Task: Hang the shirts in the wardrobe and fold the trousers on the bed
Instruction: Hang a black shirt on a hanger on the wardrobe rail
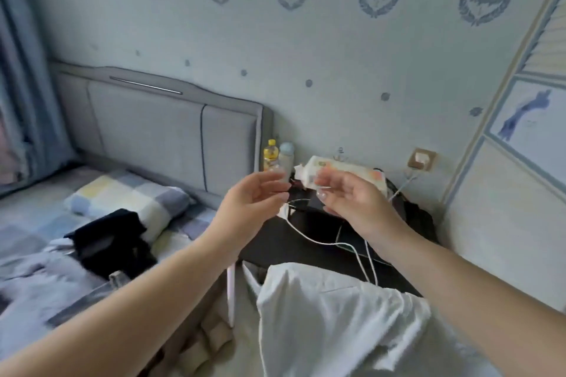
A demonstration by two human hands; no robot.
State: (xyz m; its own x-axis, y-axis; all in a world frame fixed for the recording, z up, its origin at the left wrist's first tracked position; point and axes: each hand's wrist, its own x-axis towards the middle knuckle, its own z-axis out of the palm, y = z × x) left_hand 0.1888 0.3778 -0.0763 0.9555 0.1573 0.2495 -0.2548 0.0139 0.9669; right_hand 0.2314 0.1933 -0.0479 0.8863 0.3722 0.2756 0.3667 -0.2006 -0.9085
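A white shirt [330,324] hangs low between both forearms, nearest the viewer; above it the left hand [254,196] is raised with fingers loosely curled, whether it holds anything cannot be told; the right hand [346,196] pinches what looks like a thin wire hook; black clothing [113,239] lies on the bed [27,223] to the left; beyond the hands, a dark bedside table [306,239] carries white cables [330,243], a wipes packet [346,173] and two bottles [277,157]; behind stands a grey headboard [159,128].
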